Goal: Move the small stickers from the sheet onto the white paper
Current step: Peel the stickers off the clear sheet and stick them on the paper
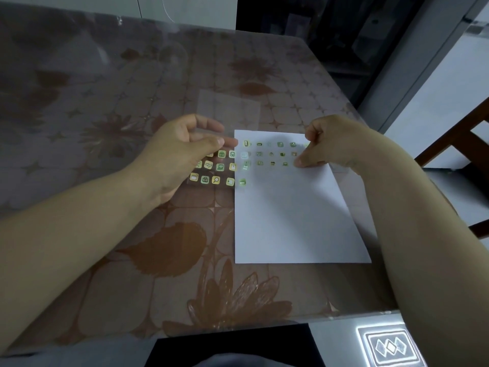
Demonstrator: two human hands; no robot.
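Note:
A clear sticker sheet (pixel 225 168) with rows of small green and yellow icon stickers (pixel 221 154) hovers over the table, its right part overlapping the top of the white paper (pixel 291 221). My left hand (pixel 182 152) pinches the sheet's upper left edge between thumb and fingers. My right hand (pixel 328 144), fingers curled, pinches at the sheet's right end above the paper's top right corner. Dimmer stickers (pixel 272 154) show over the paper; I cannot tell whether they sit on the paper or on the sheet.
The table (pixel 132 260) wears a brown floral cloth under a glossy clear cover. A translucent rectangular film (pixel 232 107) lies flat behind my hands. A wooden chair (pixel 460 139) stands at the right. The table's front edge runs near my dark-clothed lap (pixel 232 348).

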